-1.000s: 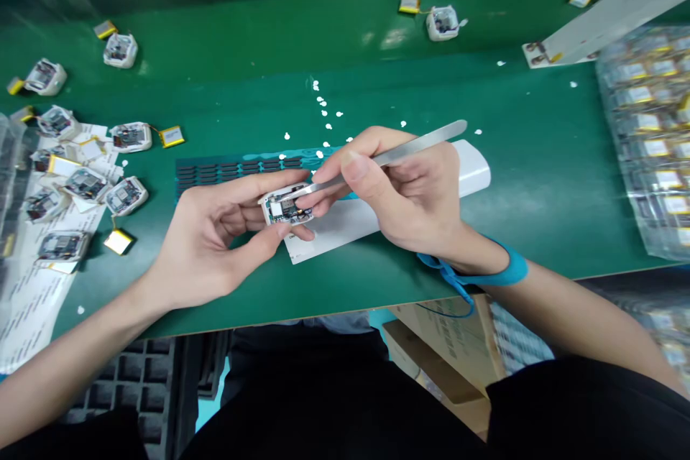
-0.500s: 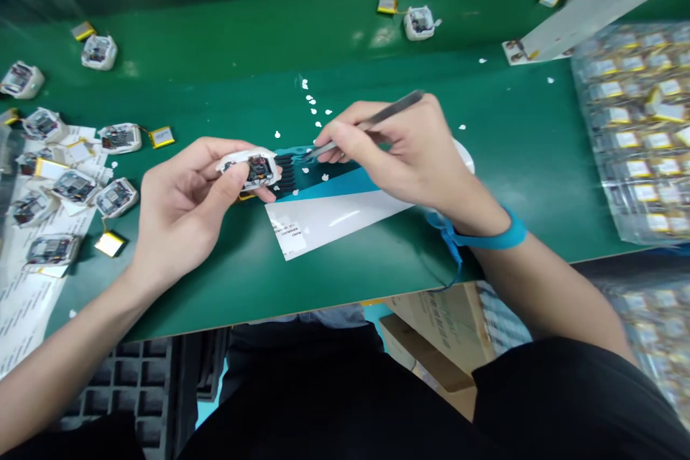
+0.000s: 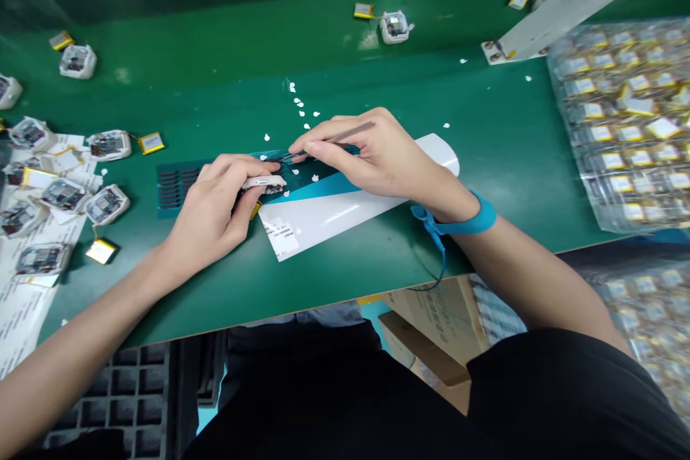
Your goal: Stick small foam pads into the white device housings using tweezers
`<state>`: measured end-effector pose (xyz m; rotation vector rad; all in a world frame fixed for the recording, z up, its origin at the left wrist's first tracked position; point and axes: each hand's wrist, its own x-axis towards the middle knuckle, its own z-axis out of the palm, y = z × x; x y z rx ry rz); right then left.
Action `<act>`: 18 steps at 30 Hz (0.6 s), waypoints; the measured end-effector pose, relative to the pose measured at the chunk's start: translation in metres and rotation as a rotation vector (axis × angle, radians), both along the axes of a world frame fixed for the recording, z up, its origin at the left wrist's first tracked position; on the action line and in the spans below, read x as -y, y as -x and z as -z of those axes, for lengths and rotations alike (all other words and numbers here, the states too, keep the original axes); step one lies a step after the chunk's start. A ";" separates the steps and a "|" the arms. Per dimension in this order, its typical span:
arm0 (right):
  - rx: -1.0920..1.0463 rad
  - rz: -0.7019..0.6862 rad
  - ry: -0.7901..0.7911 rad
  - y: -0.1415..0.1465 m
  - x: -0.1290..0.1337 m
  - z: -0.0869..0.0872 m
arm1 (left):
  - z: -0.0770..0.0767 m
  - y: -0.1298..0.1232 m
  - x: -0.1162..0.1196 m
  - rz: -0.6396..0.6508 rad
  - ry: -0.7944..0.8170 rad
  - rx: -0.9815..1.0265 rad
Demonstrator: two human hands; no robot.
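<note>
My left hand [image 3: 215,205] is closed around a small white device housing [image 3: 262,182], now tilted on its side. A yellow-edged battery shows under that hand. Its forefinger reaches down to the teal sheet of black adhesive strips [image 3: 177,188]. In my right hand [image 3: 374,158] is a pair of dark tweezers [image 3: 351,132], pinched between thumb and fingers, with the tips at the strips beside my left fingertip. Whether the tips grip a strip I cannot tell. A white backing sheet [image 3: 345,213] with a blue edge lies beneath my right hand.
Open housings [image 3: 67,194] with batteries cluster on the left over printed paper. Another housing [image 3: 395,27] sits at the back. Small white tabs [image 3: 300,103] dot the green table. A clear tray of batteries [image 3: 609,136] and a slanted metal post [image 3: 571,3] stand on the right.
My left hand has turned the housing from face up onto its side and stretched its forefinger to the strips. The tweezers have shifted slightly left. The whole view has shifted a little.
</note>
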<state>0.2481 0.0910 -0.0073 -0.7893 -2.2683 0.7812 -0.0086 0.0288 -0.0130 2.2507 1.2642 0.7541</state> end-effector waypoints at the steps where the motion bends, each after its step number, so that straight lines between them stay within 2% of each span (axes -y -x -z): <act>1: 0.003 0.001 -0.008 0.000 0.000 0.001 | 0.000 0.000 0.000 0.011 -0.005 -0.007; 6: -0.003 0.006 -0.056 0.003 -0.001 0.011 | 0.000 0.002 -0.002 0.033 -0.014 -0.067; 11: -0.065 -0.012 -0.221 0.010 -0.002 0.024 | 0.006 0.003 -0.008 0.046 -0.035 -0.131; 16: -0.113 0.046 -0.169 0.010 -0.003 0.017 | -0.001 0.001 -0.005 0.064 0.008 -0.077; 18: -0.144 0.071 -0.152 0.006 -0.001 0.009 | -0.010 0.002 -0.002 0.067 0.077 0.089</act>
